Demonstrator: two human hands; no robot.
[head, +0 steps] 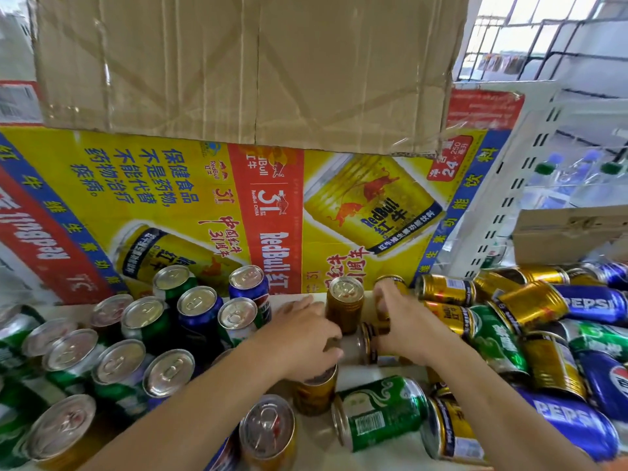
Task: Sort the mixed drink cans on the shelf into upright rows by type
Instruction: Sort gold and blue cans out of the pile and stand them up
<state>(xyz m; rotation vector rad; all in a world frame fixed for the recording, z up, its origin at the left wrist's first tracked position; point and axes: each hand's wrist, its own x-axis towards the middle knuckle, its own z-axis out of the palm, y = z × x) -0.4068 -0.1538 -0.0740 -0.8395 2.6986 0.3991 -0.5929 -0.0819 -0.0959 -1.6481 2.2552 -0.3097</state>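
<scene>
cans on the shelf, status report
Left hand covers front gold can, grip unclear. Right hand grips rear gold can. Pile of lying cans crowds right.

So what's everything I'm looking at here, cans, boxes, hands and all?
Upright cans: about a dozen, mostly green and blue with silver tops, left side of the shelf.
Tumbled cans: many, gold, blue and green, heaped lying down on the right.
Upright gold can: one, centre back, between the hands.
Lying green can: one, front centre.
Red Bull carton: one, yellow and red, behind the cans.
Plain cardboard box: one, brown, above the carton.
Perforated panel: one, white, right.
Small box: one, brown, far right.
Left hand: curled over a front gold can.
Right hand: against a back gold can; grip unclear.
</scene>
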